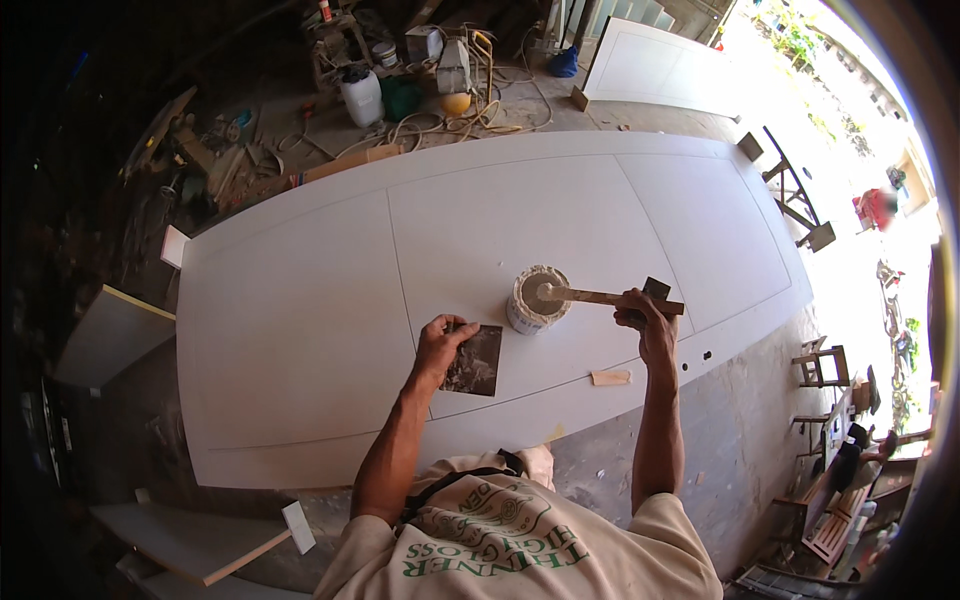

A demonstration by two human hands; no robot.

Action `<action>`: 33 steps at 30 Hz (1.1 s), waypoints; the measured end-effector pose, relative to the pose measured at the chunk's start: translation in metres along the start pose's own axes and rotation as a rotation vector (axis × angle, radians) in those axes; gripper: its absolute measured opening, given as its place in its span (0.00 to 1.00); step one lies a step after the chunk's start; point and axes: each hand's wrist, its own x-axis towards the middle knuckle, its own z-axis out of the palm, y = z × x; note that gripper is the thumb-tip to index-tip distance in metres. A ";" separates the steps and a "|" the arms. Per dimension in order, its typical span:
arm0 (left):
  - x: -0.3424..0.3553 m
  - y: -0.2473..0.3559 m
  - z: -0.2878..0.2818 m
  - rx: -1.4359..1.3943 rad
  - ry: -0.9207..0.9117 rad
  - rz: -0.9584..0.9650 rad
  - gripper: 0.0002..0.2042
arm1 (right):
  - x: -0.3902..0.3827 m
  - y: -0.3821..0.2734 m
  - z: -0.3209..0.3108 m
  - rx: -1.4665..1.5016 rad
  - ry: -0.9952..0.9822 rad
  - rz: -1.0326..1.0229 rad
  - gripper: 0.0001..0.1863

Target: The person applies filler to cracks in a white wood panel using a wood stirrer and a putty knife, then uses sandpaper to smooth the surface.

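Note:
My left hand [438, 347] grips a dark, smeared square spreader plate [474, 364] by its upper edge, low over the white door panel [300, 310]. In my right hand [650, 325] is a flat wooden stirring stick [600, 297], held near its right end. A small dark flat piece [657, 288] also shows at those fingers; its kind is unclear. The stick's far end, coated in pale paste, reaches over the mouth of an open can [523, 318]. Paste crusts the can's rim, and it stands upright on the panel between my hands.
A small tan strip [611, 378] lies near the panel's front edge, left of two dark holes. Hoses, a white jug [362, 98] and scrap wood clutter the floor behind. Another white panel [655, 68] leans at the back right. Wooden stools [823, 366] stand right.

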 end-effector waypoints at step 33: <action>0.043 0.041 0.050 -0.526 -0.102 0.026 0.11 | -0.085 -0.045 0.038 -0.796 -0.446 -1.070 0.17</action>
